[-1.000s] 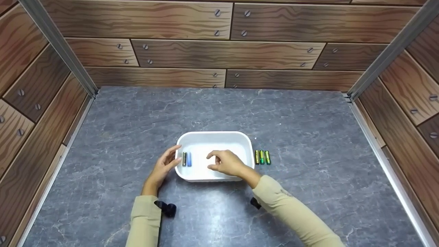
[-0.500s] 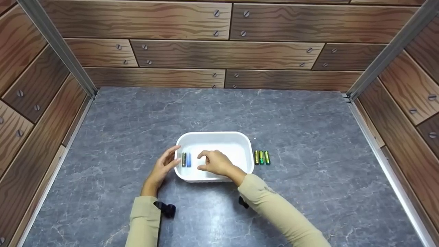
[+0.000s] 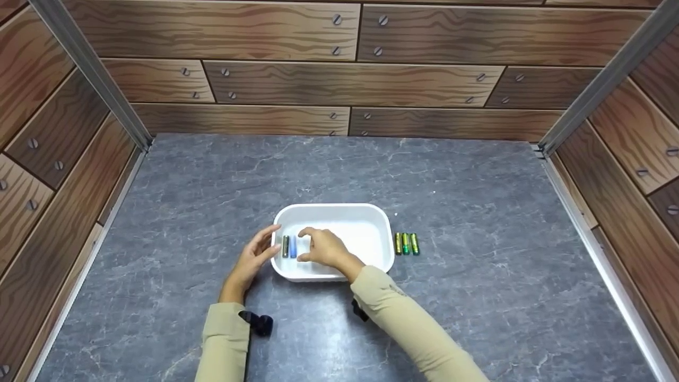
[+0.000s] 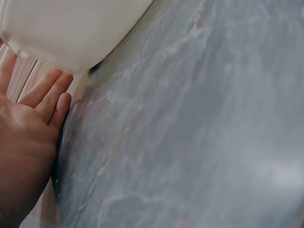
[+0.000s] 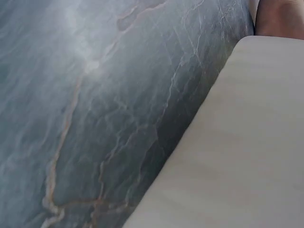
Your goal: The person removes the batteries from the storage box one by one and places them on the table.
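Observation:
A white rectangular tub (image 3: 333,206) with rounded corners stands on the table in the head view. Inside it, near the left wall, a dark battery (image 3: 285,246) and a blue battery (image 3: 293,247) lie side by side. My left hand (image 3: 253,260) touches the tub's left rim with thumb and index finger; in the left wrist view its other fingers (image 4: 50,92) stretch out beside the tub's wall (image 4: 83,35). My right hand (image 3: 326,248) is over the tub, thumb and index finger spread apart just right of the blue battery, nothing between them. The right wrist view shows mostly the tub's wall (image 5: 228,142).
Three green and yellow batteries (image 3: 406,244) lie in a row on the table just beyond the tub's right side. The grey marbled table (image 3: 339,170) is bounded by wood-patterned walls (image 3: 339,82) at the back and on both sides.
My right hand has moved left across the tub, closer to the blue battery, with thumb and index finger spreading wider. My left hand, the tub and the batteries stay in place.

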The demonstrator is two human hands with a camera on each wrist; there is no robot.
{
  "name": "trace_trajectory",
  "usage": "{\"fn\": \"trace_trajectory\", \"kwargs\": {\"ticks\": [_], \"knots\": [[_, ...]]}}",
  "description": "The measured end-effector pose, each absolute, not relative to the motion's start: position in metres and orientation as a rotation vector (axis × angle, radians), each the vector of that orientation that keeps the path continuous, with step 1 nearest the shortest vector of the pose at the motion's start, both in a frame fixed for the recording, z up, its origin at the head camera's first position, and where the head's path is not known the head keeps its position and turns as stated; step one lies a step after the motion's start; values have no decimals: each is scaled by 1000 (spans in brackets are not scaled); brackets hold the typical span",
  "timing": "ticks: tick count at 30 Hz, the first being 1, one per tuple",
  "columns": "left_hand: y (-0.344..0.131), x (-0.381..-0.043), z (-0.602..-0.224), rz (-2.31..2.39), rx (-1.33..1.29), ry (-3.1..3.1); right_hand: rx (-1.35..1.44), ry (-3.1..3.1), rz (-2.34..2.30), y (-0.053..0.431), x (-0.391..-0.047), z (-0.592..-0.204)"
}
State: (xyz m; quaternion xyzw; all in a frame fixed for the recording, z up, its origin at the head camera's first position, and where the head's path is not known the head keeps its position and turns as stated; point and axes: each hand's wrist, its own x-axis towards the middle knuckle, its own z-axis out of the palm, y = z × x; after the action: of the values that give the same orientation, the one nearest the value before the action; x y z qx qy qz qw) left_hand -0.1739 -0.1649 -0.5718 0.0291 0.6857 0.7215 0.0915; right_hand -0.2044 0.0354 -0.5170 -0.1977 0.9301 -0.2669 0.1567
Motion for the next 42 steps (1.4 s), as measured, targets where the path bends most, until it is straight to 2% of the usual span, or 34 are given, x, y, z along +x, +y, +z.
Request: {"fn": "trace_trajectory", "kwargs": {"ticks": [19,42], "knots": [[-165,-174,-572,2171,117,2054,-452,2623,-715,17,-208,-526],[-165,-175,-574,2180,105,2037,-538,2647,-687,18,-207,-522]]}}
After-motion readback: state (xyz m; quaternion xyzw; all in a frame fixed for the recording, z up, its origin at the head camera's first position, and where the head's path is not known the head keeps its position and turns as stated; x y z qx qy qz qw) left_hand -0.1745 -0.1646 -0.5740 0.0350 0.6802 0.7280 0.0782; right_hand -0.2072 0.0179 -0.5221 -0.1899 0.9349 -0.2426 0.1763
